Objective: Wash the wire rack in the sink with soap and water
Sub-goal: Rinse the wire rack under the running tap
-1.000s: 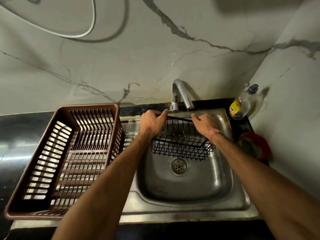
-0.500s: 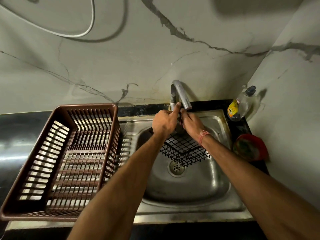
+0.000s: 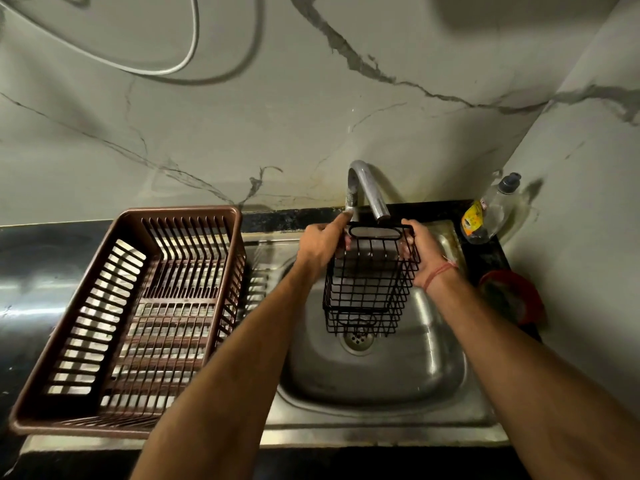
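A black wire rack (image 3: 369,289) hangs upright over the steel sink (image 3: 377,372), its handle end right under the tap spout (image 3: 375,199). My left hand (image 3: 323,245) grips the rack's upper left edge, fingers curled round the wires. On the other side, my right hand (image 3: 422,254) holds the upper right edge, thumb over the top rim. The rack's lower end hangs above the drain (image 3: 356,341). A soap bottle (image 3: 491,213) with a yellow label stands at the sink's back right corner. I cannot tell whether water is running.
A brown plastic dish basket (image 3: 138,313) sits on the drainboard left of the sink. A red round container (image 3: 512,299) lies on the dark counter at the right. The marble wall rises close behind the tap, with a white cable hanging on it.
The rack has been turned from lying sideways to hanging lengthwise under the tap. Both hands moved from together at the spout to the rack's two upper sides.
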`<state>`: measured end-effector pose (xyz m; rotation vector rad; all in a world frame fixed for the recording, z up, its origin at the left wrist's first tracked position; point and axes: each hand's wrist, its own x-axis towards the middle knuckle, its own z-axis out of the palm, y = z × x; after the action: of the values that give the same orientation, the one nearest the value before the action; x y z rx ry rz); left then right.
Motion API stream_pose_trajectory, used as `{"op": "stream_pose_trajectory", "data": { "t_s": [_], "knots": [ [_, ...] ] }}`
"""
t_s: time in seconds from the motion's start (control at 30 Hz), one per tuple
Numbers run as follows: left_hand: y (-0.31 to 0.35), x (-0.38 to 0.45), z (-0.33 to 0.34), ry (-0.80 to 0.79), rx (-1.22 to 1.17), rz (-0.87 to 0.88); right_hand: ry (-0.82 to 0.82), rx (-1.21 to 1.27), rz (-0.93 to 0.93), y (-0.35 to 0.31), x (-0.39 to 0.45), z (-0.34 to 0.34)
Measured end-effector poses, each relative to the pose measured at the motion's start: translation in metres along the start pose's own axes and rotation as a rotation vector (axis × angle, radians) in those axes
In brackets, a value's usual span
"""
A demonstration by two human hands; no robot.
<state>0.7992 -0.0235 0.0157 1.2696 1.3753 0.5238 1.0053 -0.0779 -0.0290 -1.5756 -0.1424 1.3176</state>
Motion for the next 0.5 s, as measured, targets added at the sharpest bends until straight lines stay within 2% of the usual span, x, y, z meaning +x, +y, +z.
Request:
{"op": "stream_pose_trajectory", "data": {
  "t_s": [0.13, 0.23, 0.33, 0.43, 0.5],
  "knots": [
    [-0.013, -0.006, 0.012, -0.011, -0.195, -0.075, -0.044, 0.105, 0.049, 0.002, -0.004, -0.001],
    [-0.049, 0.019, 0.023, 0.003, -0.388, -0.167, -0.009, 0.075, -0.006, 0.006, -0.005, 0.000],
    [-0.075, 0.037, 0.034, 0.043, -0.556, -0.297, 0.015, -0.070, -0.243, 0.010, -0.005, 0.008],
    [-0.062, 0.013, 0.035, 0.111, -0.634, -0.309, 0.089, -0.387, -0.546, 0.014, -0.020, 0.017],
    [-0.066, 0.005, 0.038, 0.124, -0.688, -0.321, 0.147, -0.605, -0.673, 0.021, -0.033, 0.021]
  ]
}}
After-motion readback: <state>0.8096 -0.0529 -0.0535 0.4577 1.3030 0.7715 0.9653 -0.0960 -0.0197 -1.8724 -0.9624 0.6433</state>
